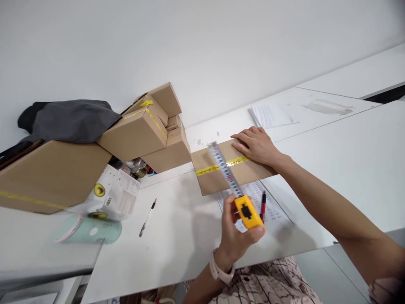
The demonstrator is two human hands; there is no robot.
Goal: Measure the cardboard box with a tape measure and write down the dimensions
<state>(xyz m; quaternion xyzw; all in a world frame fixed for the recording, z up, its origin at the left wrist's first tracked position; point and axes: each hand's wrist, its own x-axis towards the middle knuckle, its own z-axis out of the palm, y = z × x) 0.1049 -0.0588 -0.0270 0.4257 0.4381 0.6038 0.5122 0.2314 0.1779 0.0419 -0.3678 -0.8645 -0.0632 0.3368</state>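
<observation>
My left hand (236, 234) is closed around a yellow tape measure (249, 212), its metal blade (225, 168) pulled out across a flat cardboard box (218, 177) sealed with yellow tape. My right hand (256, 145) lies flat and open on the far right part of that box, pressing it down. The box rests on the white table (177, 240), partly over a printed sheet (275, 211). A red pen (263, 205) lies on the sheet beside the tape measure.
Several cardboard boxes (139, 131) are stacked at the left, a dark cloth (69, 120) on one. A white avocado-print carton (112, 196), a mint green bottle (90, 230) and a black pen (147, 218) lie nearby. Papers (270, 115) sit at the far wall.
</observation>
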